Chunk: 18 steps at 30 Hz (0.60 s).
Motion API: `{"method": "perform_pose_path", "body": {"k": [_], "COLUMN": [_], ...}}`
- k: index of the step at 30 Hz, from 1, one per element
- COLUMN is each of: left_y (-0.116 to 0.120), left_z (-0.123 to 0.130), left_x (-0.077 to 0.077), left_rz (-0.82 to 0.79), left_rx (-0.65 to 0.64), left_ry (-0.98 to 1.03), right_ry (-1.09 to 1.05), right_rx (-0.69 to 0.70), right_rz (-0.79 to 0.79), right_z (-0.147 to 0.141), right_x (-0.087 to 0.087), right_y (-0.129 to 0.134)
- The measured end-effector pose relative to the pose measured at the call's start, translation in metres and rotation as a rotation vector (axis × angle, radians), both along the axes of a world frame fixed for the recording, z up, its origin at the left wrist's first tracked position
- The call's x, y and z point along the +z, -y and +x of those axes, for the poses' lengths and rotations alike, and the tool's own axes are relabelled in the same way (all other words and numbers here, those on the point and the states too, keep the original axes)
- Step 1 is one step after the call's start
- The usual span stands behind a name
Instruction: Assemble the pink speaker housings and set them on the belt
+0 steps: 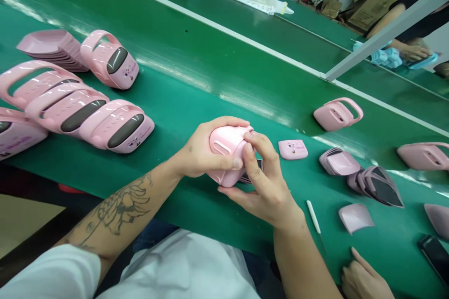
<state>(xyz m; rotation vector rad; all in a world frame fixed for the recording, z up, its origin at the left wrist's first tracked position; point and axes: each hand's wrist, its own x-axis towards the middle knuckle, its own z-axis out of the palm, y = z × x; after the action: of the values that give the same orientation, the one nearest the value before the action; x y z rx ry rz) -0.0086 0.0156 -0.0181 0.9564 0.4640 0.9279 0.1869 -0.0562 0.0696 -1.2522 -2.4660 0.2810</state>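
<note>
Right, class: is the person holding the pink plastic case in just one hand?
No, the left hand and the right hand both grip the pink plastic case.

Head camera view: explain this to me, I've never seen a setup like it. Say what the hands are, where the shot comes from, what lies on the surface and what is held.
There is no machine here. These are a person's two bare hands, seen from a camera worn on their head, looking forward and down. The left hand, on a tattooed arm, and the right hand together grip a pink plastic casing. The green work surface carries pink handled cases on the left of the view, and loose pink panels, a white pointed tool and a phone on the right. Another person's hand shows at the lower right.
</note>
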Motion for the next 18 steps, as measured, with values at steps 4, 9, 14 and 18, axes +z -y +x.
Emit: {"method": "perform_pose_path", "body": {"k": [4, 9, 14, 18], "left_y": [-0.0008, -0.0014, -0.0012, -0.0001], "left_z": [0.0011, 0.0021, 0.0039, 0.0047], "left_x": [-0.0058, -0.0103, -0.0095, -0.0063], "left_rz": [0.053, 0.117, 0.015, -0.023], "left_rx": [0.041, 0.085, 0.052, 0.075], "left_ry": [-0.004, 0.087, 0.14, 0.086], "right_ry": [0.037, 0.067, 0.121, 0.097], "right_rx": [-0.01, -0.045, -0.06, -0.033], "right_rz": [-0.023, 0.1, 0.208, 0.158], "right_z": [0.0028, 0.0041, 0.0039, 0.0032], "right_x": [-0.0033, -0.0032, -0.0046, -0.0054], "right_y": [-0.001, -0.0024, -0.0031, -0.0028]}}
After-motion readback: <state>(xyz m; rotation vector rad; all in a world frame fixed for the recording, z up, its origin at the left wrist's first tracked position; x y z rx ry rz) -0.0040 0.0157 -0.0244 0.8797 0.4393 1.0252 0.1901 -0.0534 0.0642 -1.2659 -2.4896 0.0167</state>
